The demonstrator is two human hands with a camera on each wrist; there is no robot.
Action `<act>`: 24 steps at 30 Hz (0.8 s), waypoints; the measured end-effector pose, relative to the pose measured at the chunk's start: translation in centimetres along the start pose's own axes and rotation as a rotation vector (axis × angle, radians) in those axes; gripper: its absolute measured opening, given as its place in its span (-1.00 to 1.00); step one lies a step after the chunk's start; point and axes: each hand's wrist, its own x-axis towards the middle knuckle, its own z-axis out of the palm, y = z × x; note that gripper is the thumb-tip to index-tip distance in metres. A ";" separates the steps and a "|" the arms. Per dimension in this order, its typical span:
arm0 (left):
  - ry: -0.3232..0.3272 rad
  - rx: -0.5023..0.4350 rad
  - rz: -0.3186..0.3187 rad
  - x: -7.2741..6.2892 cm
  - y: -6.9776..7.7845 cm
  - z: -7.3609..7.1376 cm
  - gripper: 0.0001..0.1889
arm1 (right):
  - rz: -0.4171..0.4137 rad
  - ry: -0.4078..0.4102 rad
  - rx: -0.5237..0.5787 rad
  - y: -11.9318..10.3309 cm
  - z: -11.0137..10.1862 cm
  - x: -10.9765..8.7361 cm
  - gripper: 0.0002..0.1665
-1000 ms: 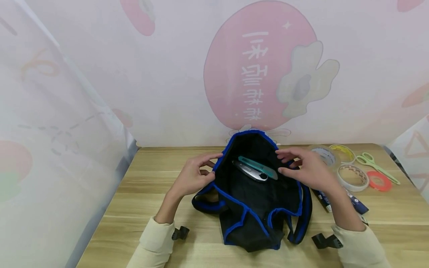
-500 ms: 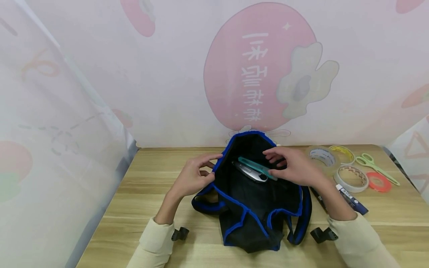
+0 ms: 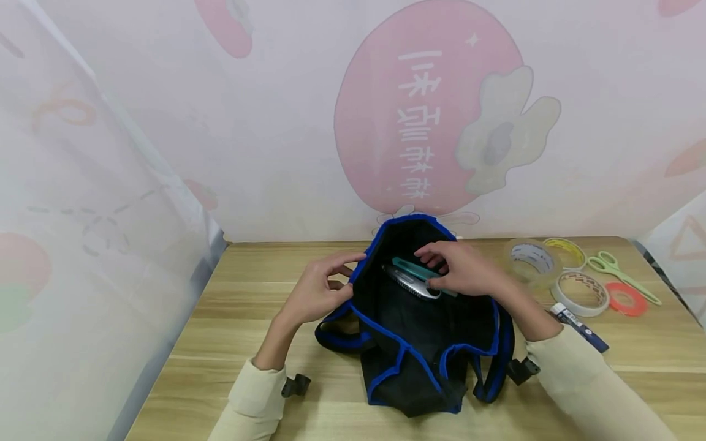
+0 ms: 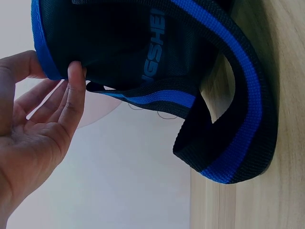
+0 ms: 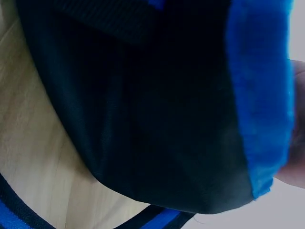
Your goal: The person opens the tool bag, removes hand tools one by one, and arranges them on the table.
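A black cloth tool bag [image 3: 408,331] with blue trim lies gaping at the middle of the table. Thumb and fingers of my left hand [image 3: 320,288] pinch its left rim, and the left wrist view shows this blue-edged cloth [image 4: 43,43] between them. Inside lie a silver utility knife [image 3: 410,285] and a teal utility knife [image 3: 410,268], side by side. My right hand [image 3: 469,269] reaches in over the right rim with loosely bent fingers, its thumb overlapping the knives' near ends. In the right wrist view the bag's side hides most of that hand.
Right of the bag lie a clear tape roll [image 3: 532,260], a yellow-cored roll [image 3: 567,252], a white roll [image 3: 581,294], a red roll [image 3: 627,299], green scissors [image 3: 623,277] and a dark blue tube with a white end [image 3: 581,327]. A patterned curtain [image 3: 276,153] stands behind the table.
My right hand has moved left from the bag's right rim, deeper inside and over the knives. The left hand keeps its hold on the rim, and the bag has stayed put.
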 end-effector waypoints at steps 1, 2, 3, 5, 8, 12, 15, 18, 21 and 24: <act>0.000 -0.002 -0.001 0.0 0.0 0.0 -0.36 | 0.000 -0.006 0.000 0.1 0.1 0.2 -0.37; 0.000 -0.003 -0.002 0.0 0.0 0.0 -0.35 | -0.003 -0.012 0.004 0.2 0.2 0.4 -0.37; 0.001 -0.004 -0.003 0.0 0.0 0.0 -0.35 | -0.006 -0.016 0.008 0.4 0.3 0.6 -0.38; 0.002 -0.008 -0.005 0.0 0.1 0.0 -0.35 | -0.007 -0.021 0.016 0.7 0.6 1.0 -0.38; 0.003 -0.013 -0.002 0.0 0.1 0.0 -0.35 | 0.005 -0.028 0.031 1.3 1.0 1.5 -0.39; 0.006 -0.011 0.005 -0.1 0.0 0.0 -0.35 | 0.023 -0.039 0.040 1.9 1.6 2.0 -0.37; 0.006 -0.010 0.001 -0.1 0.0 0.0 -0.35 | 0.023 -0.052 0.031 2.2 2.2 2.4 -0.37; 0.002 -0.015 -0.006 -0.1 0.0 0.0 -0.35 | 0.035 -0.068 0.015 2.4 2.9 2.7 -0.37; -0.003 -0.019 -0.010 -0.1 0.0 0.0 -0.35 | 0.050 -0.078 0.005 2.4 3.6 2.9 -0.36; -0.008 -0.023 -0.009 0.0 0.0 0.0 -0.35 | 0.071 -0.078 -0.007 2.5 4.3 3.2 -0.36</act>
